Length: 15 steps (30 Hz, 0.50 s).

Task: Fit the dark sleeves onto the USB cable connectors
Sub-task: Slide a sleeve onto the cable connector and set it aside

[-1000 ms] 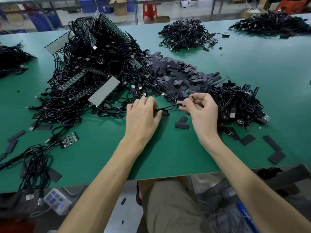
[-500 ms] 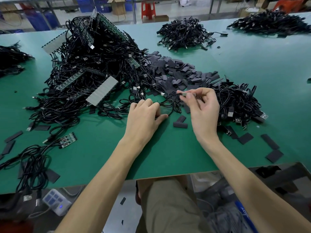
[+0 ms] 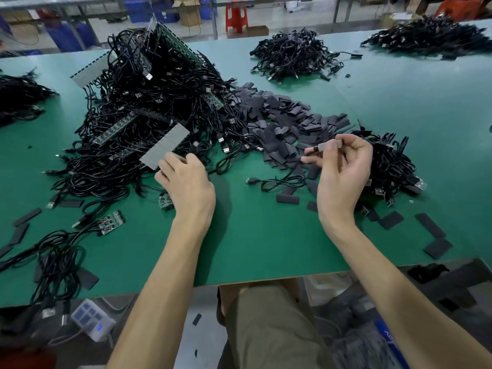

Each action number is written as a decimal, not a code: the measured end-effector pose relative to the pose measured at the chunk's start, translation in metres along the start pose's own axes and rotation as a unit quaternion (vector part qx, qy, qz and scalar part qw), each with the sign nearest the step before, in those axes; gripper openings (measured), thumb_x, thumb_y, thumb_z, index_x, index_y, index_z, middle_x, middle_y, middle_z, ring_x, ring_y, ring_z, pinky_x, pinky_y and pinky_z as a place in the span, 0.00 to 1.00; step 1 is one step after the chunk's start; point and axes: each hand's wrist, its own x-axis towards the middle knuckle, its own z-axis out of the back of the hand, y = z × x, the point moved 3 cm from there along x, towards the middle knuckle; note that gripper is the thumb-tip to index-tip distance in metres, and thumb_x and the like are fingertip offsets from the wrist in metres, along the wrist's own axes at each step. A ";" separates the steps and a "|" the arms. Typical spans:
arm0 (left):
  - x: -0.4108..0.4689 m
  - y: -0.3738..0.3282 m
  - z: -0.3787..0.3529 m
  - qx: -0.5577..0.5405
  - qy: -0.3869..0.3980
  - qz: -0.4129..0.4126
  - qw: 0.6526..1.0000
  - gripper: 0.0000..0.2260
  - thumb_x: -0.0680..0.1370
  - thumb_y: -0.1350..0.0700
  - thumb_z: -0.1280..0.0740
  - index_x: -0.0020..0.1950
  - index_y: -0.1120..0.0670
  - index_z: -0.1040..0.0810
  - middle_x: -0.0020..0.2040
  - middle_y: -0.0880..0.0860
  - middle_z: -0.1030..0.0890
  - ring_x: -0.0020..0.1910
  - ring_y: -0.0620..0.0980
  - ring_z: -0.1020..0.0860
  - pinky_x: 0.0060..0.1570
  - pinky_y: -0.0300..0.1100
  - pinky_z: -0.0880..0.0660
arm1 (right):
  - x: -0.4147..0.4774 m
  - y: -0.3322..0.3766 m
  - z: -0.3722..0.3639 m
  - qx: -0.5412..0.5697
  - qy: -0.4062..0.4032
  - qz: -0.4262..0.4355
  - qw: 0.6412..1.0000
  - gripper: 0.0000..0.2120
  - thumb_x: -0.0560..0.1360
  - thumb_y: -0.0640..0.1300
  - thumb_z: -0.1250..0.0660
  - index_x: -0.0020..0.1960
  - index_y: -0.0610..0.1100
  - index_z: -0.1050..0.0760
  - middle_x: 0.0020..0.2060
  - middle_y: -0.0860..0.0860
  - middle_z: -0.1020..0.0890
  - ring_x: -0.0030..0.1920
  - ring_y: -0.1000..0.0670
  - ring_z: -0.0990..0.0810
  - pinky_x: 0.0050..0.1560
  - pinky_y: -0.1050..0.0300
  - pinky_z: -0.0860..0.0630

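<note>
Beyond the table (image 3: pixel 266 249), an open box (image 3: pixel 189 12) and blue bins (image 3: pixel 149 10) stand on the floor; their contents cannot be made out. The right hand (image 3: pixel 343 177) is raised off the table with its fingers curled. It pinches a connector (image 3: pixel 321 147) between thumb and forefinger. The connector sticks out to the left of the thumb, silver in the middle with a dark end; whether that dark end is a sleeve is too small to tell. The pile of sleeves (image 3: pixel 279 118) lies just beyond that hand, and a few more lie loose on the table near the wrist. The left hand (image 3: pixel 186 182) lies back-up at the edge of the cable heap (image 3: pixel 159 102), just beside a grey panel (image 3: pixel 165 147). Its fingertips curl down among the cables, and whether they grip anything cannot be told. A loose cable (image 3: pixel 279 182) lies on the table between the hands. A small board (image 3: pixel 165 202) is half hidden under the left hand.
</note>
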 end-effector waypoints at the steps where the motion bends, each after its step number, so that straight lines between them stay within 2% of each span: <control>1: -0.002 -0.002 0.001 -0.009 -0.013 -0.008 1.000 0.10 0.76 0.70 0.35 0.54 0.60 0.26 0.60 0.60 0.32 0.61 0.61 0.35 0.64 0.53 0.41 | 0.000 0.000 -0.001 0.006 0.002 -0.004 1.000 0.06 0.84 0.36 0.39 0.59 0.40 0.34 0.47 0.44 0.22 0.44 0.45 0.14 0.47 0.50 0.16; 3: -0.006 -0.009 0.004 -0.059 -0.050 -0.062 0.995 0.11 0.76 0.70 0.34 0.55 0.58 0.25 0.59 0.58 0.31 0.61 0.59 0.34 0.63 0.51 0.42 | 0.000 -0.001 -0.004 0.014 0.014 -0.020 1.000 0.07 0.84 0.35 0.38 0.60 0.38 0.33 0.46 0.43 0.22 0.44 0.43 0.14 0.47 0.52 0.16; 5: -0.009 -0.018 0.007 -0.145 -0.062 -0.155 0.975 0.07 0.80 0.64 0.33 0.57 0.57 0.22 0.58 0.55 0.26 0.60 0.55 0.29 0.62 0.47 0.39 | -0.001 -0.001 -0.006 0.017 0.034 -0.044 0.998 0.07 0.83 0.35 0.36 0.59 0.38 0.32 0.45 0.43 0.20 0.44 0.43 0.13 0.46 0.53 0.16; 7: -0.015 -0.030 0.008 -0.235 -0.024 -0.245 0.940 0.07 0.83 0.57 0.35 0.59 0.55 0.20 0.56 0.51 0.21 0.57 0.49 0.25 0.62 0.45 0.34 | -0.002 -0.004 -0.008 0.016 0.063 -0.067 0.996 0.07 0.81 0.34 0.33 0.57 0.36 0.29 0.44 0.43 0.18 0.42 0.43 0.12 0.46 0.54 0.16; 10: -0.031 -0.049 0.003 -0.267 0.065 -0.351 0.895 0.12 0.85 0.50 0.38 0.61 0.56 0.20 0.57 0.50 0.17 0.57 0.48 0.22 0.61 0.44 0.29 | -0.006 -0.007 -0.012 0.016 0.107 -0.091 0.990 0.08 0.79 0.34 0.30 0.55 0.35 0.27 0.42 0.44 0.15 0.42 0.43 0.12 0.47 0.51 0.15; 13: -0.038 -0.053 -0.005 -0.280 0.129 -0.341 0.888 0.14 0.84 0.48 0.37 0.63 0.55 0.22 0.51 0.51 0.16 0.51 0.52 0.19 0.55 0.49 0.24 | -0.007 -0.011 -0.014 0.007 0.135 -0.099 0.986 0.07 0.77 0.33 0.28 0.52 0.37 0.25 0.39 0.49 0.15 0.43 0.47 0.12 0.45 0.53 0.16; 15: -0.038 -0.051 -0.006 -0.286 0.120 -0.329 0.892 0.10 0.85 0.51 0.37 0.60 0.55 0.22 0.43 0.50 0.17 0.42 0.54 0.21 0.46 0.52 0.24 | -0.006 -0.013 -0.013 -0.020 0.155 -0.095 0.983 0.06 0.77 0.35 0.26 0.50 0.40 0.22 0.40 0.52 0.15 0.44 0.50 0.15 0.45 0.54 0.17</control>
